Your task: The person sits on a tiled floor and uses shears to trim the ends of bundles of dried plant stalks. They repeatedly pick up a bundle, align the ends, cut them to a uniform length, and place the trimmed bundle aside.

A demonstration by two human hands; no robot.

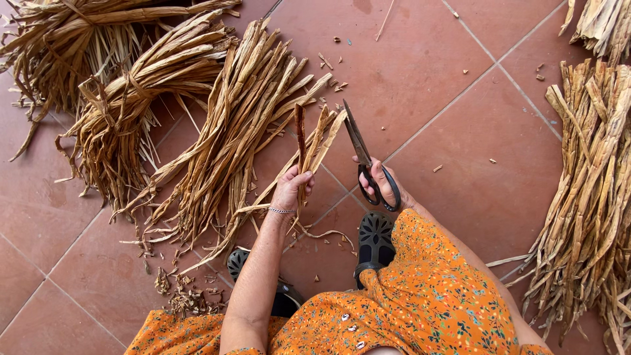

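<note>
Left of centre, tied bundles of dried leaves fan over the tiled floor. At mid-frame the left hand is closed around a few dried strips held upright; just right, the right hand has fingers through black scissors, whose blades look nearly closed. A clean trim, I'd say, needs taut strips and blades square across.

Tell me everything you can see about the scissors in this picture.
The scissors are large, with long, dark, dull metal blades that taper to a point and black looped handles. The right hand grips them through the loops. The blades look nearly closed and point up and slightly left, away from the person, over the red floor tiles. The tips sit close to the dried leaf strips held upright in the left hand, without clearly touching them.
</note>
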